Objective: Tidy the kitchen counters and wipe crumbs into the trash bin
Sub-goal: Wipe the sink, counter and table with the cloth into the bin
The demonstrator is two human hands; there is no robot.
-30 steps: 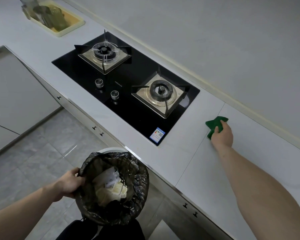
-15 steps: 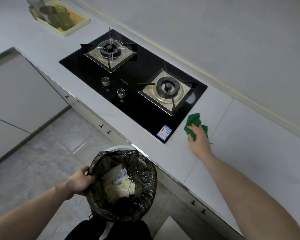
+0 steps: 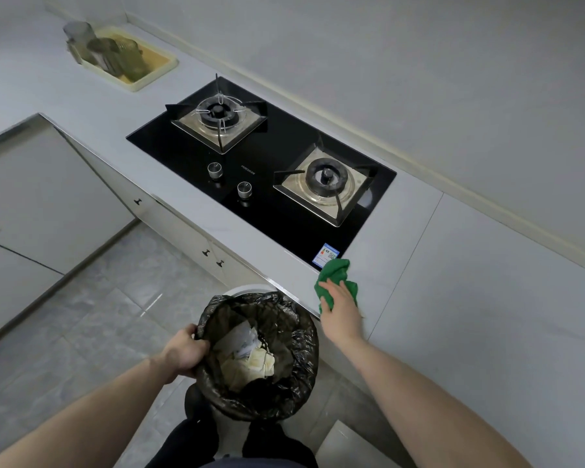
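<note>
Two bare forearms reach forward from the near edge of the view. The left hand [image 3: 185, 349] curls its fingers over the left rim of the trash bin [image 3: 260, 352], gripping the black bag that lines it, and the bin sits just below the front edge of the counter [image 3: 487, 282], close against it. Crumpled paper lies inside the bin. The right hand [image 3: 340, 310] lies flat with fingers stretched forward, pressing a green cloth [image 3: 335, 275] onto the counter right at its front edge, just right of the bin's rim. The far tip of the cloth touches or nearly touches the near right corner of the black stove [image 3: 284, 211], beside a small blue label. To the right of the hand the counter runs wide and bare up to the pale strip where it meets the wall. To the left, only a narrow band of counter lies between the stove and the front edge. Far left, a yellowish tray [image 3: 142, 72] holding glasses stands well apart from both hands. Grey floor tiles open out left of the bin.
</note>
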